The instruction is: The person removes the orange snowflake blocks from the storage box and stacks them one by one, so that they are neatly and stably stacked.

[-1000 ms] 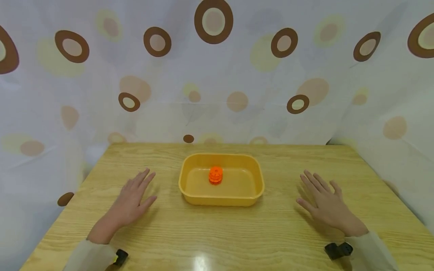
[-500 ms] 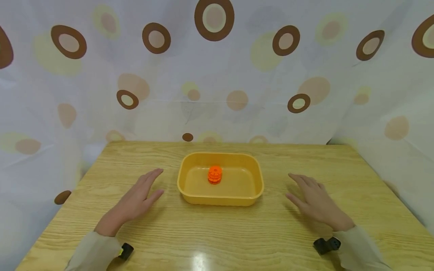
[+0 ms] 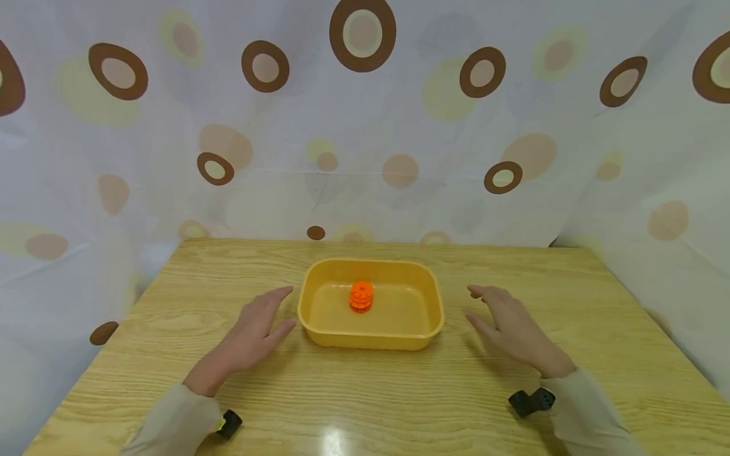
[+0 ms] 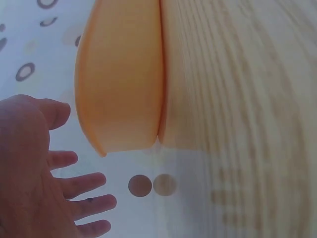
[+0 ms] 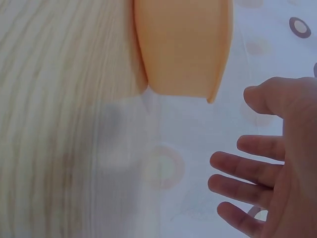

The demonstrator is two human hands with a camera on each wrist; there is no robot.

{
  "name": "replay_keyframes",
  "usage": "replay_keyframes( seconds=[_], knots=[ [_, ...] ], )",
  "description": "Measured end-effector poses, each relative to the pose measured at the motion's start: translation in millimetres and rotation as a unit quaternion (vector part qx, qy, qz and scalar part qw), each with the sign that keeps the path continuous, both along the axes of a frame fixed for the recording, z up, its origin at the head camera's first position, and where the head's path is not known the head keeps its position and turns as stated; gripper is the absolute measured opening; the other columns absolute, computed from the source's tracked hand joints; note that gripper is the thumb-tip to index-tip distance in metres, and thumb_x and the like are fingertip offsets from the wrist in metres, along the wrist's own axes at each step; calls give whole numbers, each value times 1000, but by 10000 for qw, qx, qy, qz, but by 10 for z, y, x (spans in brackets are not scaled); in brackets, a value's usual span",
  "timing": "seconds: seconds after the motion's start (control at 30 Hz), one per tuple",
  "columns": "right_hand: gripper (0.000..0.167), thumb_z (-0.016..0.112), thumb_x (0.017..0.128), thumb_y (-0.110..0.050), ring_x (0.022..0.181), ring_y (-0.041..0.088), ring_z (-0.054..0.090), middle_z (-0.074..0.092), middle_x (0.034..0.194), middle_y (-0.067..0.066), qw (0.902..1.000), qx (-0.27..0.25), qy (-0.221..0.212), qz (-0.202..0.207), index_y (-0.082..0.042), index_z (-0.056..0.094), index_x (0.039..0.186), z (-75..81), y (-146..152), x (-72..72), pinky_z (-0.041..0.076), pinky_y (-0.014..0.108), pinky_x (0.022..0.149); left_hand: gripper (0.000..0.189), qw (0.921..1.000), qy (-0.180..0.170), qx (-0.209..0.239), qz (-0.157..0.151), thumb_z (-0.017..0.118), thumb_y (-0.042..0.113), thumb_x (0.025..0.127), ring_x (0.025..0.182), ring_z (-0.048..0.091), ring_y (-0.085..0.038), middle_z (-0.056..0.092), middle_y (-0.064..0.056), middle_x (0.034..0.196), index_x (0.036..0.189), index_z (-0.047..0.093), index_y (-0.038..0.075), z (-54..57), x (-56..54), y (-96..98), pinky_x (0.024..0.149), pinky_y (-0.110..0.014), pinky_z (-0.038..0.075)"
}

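Amber, round-cornered, rectangular plastic tray (image 3: 371, 341): stands on the pale wood-grain desk (image 3: 388, 399), about midway between its left and right edges and nearer the far edge.
Bright orange, ribbed, round stack (image 3: 361, 297): inside the tray, left of its centre; seen in the head view only. Whether it is one part or several cannot be told.
Left hand (image 3: 253, 335): just beside the tray's left end, apart from it; fingers extended, thumb held away.
Right hand (image 3: 513, 329): near the tray's right end, apart from it, a little farther off; fingers extended, some slightly bent.
Wrist views: each shows the palm side, thumb and four fingers, partly overlapped in the head view, and the tray's outer wall with its projecting rim.
Black wrist devices (image 3: 230, 424): one at each cuff; a yellow mark on the left one is too small to read.
Cut off: the desk's near edge, both beige sleeves (image 3: 587, 415), and the tray's upper part in the wrist views.
Backdrop: white sheet (image 3: 365, 107) printed with brown rings, beyond the desk's far edge.
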State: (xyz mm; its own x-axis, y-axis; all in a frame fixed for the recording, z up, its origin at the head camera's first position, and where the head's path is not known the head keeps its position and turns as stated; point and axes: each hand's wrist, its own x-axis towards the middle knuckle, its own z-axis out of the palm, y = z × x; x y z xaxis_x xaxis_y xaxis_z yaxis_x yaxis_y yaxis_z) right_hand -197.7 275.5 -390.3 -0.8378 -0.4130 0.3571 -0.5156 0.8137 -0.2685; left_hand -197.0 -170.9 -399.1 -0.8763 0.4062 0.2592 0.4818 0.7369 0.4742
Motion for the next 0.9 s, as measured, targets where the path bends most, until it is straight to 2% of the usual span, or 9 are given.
replay_keyframes(
  seconds=[0.1, 0.2, 0.33, 0.5, 0.63, 0.83, 0.9],
  knots=[
    [47, 60, 96, -19, 102, 33, 57, 60, 114, 17, 9999, -76, -132, 25, 5, 46, 135, 39, -49, -45, 47, 51, 85, 58, 9998, -174, 86, 54, 47, 32, 101, 134, 36, -43, 38, -22, 147, 147, 31, 0, -1, -17, 80, 106, -65, 27],
    [48, 59, 96, -19, 90, 22, 60, 63, 103, 9, 9993, -173, -313, 67, 4, 44, 136, 91, -129, -100, 51, 37, 75, 59, 9992, -315, 185, 141, 45, 32, 102, 135, 35, -43, 36, -24, 148, 148, 28, -1, 9, -24, 124, 107, -61, 30],
    [46, 59, 96, -17, 69, 6, 51, 59, 83, -3, 9984, -258, -424, 278, 4, 44, 135, 160, -253, -183, 44, 24, 59, 59, 9985, -405, 185, 333, 43, 31, 103, 135, 36, -44, 36, -26, 148, 149, 26, -2, 2, -18, 134, 106, -59, 32],
    [42, 56, 98, -17, 57, 1, 40, 51, 72, -8, 9967, -297, -561, 496, 3, 44, 134, 239, -379, -257, 40, 22, 56, 59, 9972, -496, 270, 494, 42, 33, 103, 134, 38, -42, 39, -24, 147, 150, 26, 1, -42, -35, 159, 105, -59, 34],
    [39, 55, 98, -17, 54, 2, 39, 49, 69, -7, 9937, -450, -736, 717, 2, 47, 132, 310, -472, -319, 40, 23, 55, 57, 9962, -541, 481, 478, 44, 31, 103, 132, 41, -40, 42, -21, 145, 150, 27, 5, -54, -83, 207, 105, -58, 35],
    [32, 54, 99, -17, 53, 5, 39, 49, 68, -6, 9851, -637, -1219, 1033, -2, 54, 127, 379, -585, -422, 39, 24, 54, 57, 9960, -600, 535, 390, 45, 30, 102, 133, 41, -41, 42, -23, 146, 151, 27, 5, -48, -141, 286, 106, -58, 34],
    [31, 53, 99, -17, 53, 6, 40, 49, 69, -5, 9819, -669, -1367, 1127, -3, 54, 127, 385, -618, -462, 40, 24, 55, 58, 9958, -625, 519, 411, 46, 30, 102, 125, 48, -39, 47, -23, 140, 150, 27, 4, -51, -152, 308, 103, -56, 37]
  ],
)
